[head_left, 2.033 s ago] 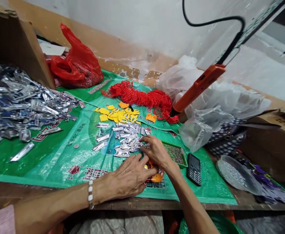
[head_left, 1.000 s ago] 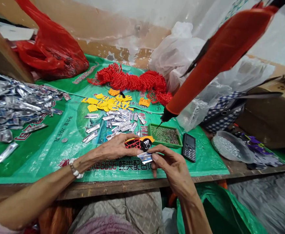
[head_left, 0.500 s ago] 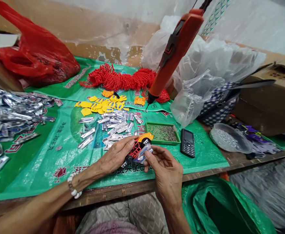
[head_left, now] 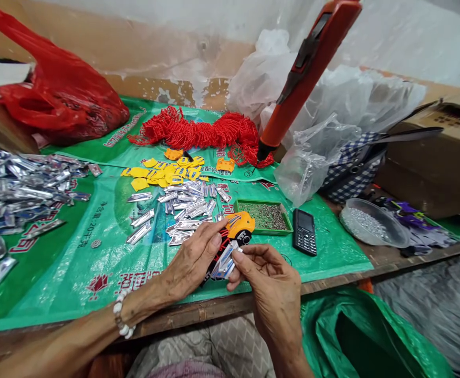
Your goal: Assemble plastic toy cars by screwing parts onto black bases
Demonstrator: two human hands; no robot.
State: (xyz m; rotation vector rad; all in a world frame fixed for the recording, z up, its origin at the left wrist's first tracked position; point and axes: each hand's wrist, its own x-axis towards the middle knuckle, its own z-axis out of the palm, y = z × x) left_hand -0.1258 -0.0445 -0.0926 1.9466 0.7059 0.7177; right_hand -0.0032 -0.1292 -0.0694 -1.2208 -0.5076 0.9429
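Observation:
My left hand [head_left: 192,262] grips a small toy car [head_left: 236,229] with a yellow front, black wheel and red body, tilted upward above the table's front edge. My right hand [head_left: 269,281] pinches a small silver piece [head_left: 225,260] against the car's underside. Just beyond the hands lies a loose pile of silver pieces [head_left: 186,207], with yellow parts [head_left: 167,170] and red parts [head_left: 202,131] behind it. A green tray of small screws [head_left: 263,215] sits right of the car.
An orange electric screwdriver [head_left: 301,79] hangs over the table on a cord. A black phone [head_left: 304,231] lies beside the tray. A large silver heap [head_left: 21,184] is at left, a red bag [head_left: 56,94] behind, clear bags [head_left: 324,121] and a bowl [head_left: 374,226] at right.
Both hands lifted the toy car off the green mat and tilted it up; my right hand took a silver piece and brought it to the car. The hanging screwdriver swung.

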